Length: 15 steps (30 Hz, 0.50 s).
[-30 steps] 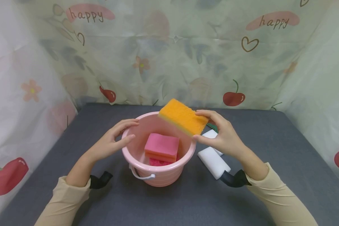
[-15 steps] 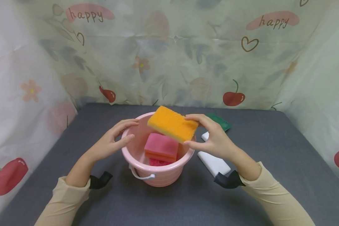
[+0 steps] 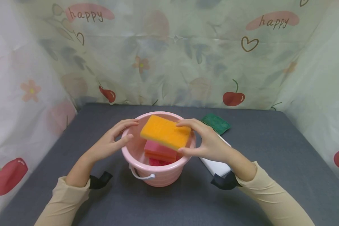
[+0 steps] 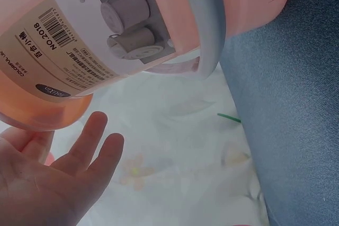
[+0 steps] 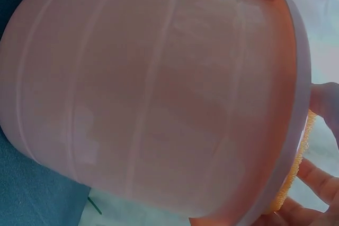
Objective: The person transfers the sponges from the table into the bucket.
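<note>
My right hand (image 3: 206,140) pinches an orange sponge (image 3: 165,131) by its right end, thumb near and fingers far. The sponge is tilted over the mouth of a pink bucket (image 3: 161,176), partly below the far rim. Inside the bucket sits a pink sponge (image 3: 159,152), half covered by the orange one, with a darker red piece (image 3: 158,162) under it. My left hand (image 3: 110,141) rests at the bucket's left rim, fingers loosely extended. In the left wrist view the left hand (image 4: 58,173) is beside the rim, near the bucket's printed label (image 4: 58,51).
On the dark table (image 3: 169,204), right of the bucket, lie a green scouring pad (image 3: 216,123) and a white block (image 3: 217,166), partly hidden by the right hand and wrist. The white bucket handle (image 3: 142,177) hangs at the front. Patterned curtains (image 3: 175,62) enclose the table.
My right hand has moved left and down with the orange sponge, from above the bucket's right rim to its mouth. The green pad has come into fuller view. The left hand stays put.
</note>
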### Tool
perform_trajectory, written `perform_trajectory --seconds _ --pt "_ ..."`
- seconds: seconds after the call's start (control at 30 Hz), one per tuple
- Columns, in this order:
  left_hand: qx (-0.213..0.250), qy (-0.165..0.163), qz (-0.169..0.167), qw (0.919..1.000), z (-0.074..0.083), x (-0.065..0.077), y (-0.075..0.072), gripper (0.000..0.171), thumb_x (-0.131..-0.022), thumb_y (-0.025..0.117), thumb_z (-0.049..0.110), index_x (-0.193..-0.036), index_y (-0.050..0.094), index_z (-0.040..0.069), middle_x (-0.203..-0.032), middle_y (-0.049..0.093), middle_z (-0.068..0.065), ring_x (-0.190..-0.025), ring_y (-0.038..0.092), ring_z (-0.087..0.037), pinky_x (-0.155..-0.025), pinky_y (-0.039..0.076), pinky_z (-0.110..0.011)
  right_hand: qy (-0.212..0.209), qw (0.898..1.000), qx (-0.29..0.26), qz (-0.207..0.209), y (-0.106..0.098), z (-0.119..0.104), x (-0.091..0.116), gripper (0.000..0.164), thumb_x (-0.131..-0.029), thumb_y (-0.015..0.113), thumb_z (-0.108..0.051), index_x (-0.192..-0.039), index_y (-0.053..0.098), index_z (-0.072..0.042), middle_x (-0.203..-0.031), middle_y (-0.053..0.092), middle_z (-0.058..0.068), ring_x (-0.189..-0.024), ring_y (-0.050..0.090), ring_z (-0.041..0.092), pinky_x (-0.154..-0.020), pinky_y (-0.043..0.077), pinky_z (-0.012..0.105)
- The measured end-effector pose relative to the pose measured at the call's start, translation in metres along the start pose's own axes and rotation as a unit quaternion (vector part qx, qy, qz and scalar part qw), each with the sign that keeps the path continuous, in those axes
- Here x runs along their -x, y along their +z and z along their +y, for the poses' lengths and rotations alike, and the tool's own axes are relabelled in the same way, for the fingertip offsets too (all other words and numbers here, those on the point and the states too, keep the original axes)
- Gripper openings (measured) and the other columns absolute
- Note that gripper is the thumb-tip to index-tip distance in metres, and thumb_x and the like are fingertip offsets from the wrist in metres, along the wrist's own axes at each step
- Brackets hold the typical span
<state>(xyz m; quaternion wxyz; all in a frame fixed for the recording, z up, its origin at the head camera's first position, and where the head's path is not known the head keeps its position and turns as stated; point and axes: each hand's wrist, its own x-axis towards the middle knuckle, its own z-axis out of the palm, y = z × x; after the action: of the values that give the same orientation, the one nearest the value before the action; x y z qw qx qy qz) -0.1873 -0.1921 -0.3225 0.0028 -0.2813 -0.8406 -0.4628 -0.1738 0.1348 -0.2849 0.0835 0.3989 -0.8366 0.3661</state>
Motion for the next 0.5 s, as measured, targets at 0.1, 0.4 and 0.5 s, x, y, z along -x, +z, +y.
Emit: perform_trajectory --seconds 0.1,0.4,0.5 --pt "-0.003 -0.001 0.0 1.0 0.0004 0.0 0.0 0.04 -0.094 0.052 0.015 -0.134 0.047 0.015 -0.144 0.04 -0.006 -0.129 0.036 -0.025 -0.095 0.034 -0.007 -0.011 1.0 -0.003 -0.004 0.0017 0.0001 -0.0011 0.061 -0.072 0.079 -0.02 -0.127 0.052 -0.013 -0.128 0.056 0.001 -0.116 0.051 0.014 -0.095 0.048 0.034" --pt "-0.019 -0.004 -0.001 0.9998 0.0014 -0.0002 -0.0009 0.041 -0.094 0.052 0.017 -0.135 0.047 0.016 -0.144 0.04 -0.004 -0.128 0.037 -0.021 -0.102 0.038 -0.022 -0.019 0.999 -0.012 -0.027 0.0058 0.0 -0.0049 0.061 -0.072 0.079 -0.019 -0.127 0.052 -0.012 -0.128 0.056 0.002 -0.115 0.052 0.015 -0.092 0.05 0.033" --pt "-0.015 -0.002 -0.001 0.9999 0.0011 -0.0003 -0.0008 0.041 -0.094 0.052 0.016 -0.135 0.047 0.016 -0.144 0.04 -0.004 -0.129 0.037 -0.022 -0.101 0.036 -0.018 -0.012 0.999 -0.016 -0.038 0.0061 -0.0022 -0.0058 0.06 -0.073 0.079 -0.019 -0.126 0.052 -0.012 -0.128 0.056 0.002 -0.116 0.051 0.015 -0.092 0.051 0.032"
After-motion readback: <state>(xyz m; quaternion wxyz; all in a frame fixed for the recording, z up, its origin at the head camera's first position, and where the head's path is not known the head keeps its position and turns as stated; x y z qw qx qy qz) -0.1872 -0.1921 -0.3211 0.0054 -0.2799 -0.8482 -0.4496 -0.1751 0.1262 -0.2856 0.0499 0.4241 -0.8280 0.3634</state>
